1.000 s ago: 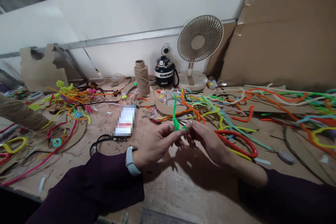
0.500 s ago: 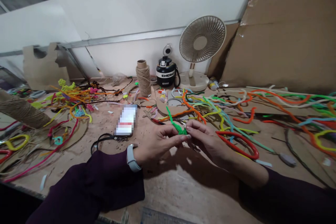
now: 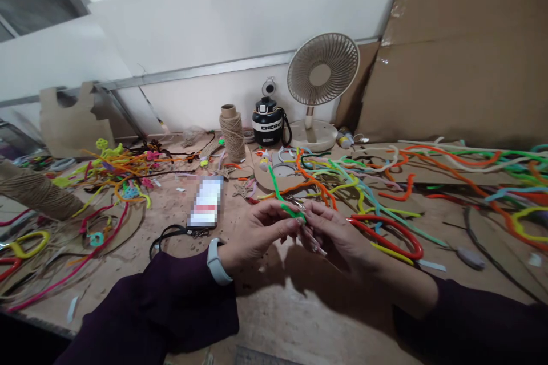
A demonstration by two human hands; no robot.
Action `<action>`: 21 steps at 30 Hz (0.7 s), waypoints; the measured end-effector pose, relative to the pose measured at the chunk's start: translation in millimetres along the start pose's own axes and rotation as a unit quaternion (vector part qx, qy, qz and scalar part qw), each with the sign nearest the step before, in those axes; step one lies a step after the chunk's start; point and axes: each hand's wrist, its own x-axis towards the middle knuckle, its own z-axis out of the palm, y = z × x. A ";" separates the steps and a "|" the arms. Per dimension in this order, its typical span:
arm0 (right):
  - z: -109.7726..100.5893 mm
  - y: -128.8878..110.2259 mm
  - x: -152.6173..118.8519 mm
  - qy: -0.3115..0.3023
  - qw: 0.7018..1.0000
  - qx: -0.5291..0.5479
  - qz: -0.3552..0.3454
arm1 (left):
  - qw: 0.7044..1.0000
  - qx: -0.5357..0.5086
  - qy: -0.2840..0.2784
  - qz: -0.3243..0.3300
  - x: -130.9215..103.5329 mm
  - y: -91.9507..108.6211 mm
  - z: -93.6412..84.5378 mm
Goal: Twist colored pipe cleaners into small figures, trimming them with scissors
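A bright green pipe cleaner is pinched between both hands above the middle of the table. One end sticks up and away from me; the rest is bent and partly covered by fingers. My left hand, with a pale watch on its wrist, is closed with thumb and forefinger on it. From the other side my right hand grips it near the left fingertips. Just beyond my right wrist lie large scissors with red handles; my right hand hides part of them.
A phone with a black cord lies left of my hands. Behind stand a twine spool, a black bottle and a fan. Colourful pipe cleaners spread at right, more in a tangle at left. A ruler lies in front.
The fingers have shifted slightly on the green pipe cleaner, and its bunched part now looks flatter and longer. My right fingers have turned a little. The view has tilted slightly.
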 end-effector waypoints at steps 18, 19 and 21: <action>6.2 0.4 -4.2 0.008 0.999 -0.033 -0.020 | 0.998 0.048 0.011 0.046 2.2 -4.6 -5.6; 6.2 1.2 -4.5 0.012 0.999 -0.040 -0.026 | 0.997 0.063 0.003 0.043 1.9 -4.0 -6.3; 6.3 2.1 -5.3 0.017 0.998 -0.048 -0.037 | 0.994 0.092 -0.004 0.053 1.6 -3.6 -8.2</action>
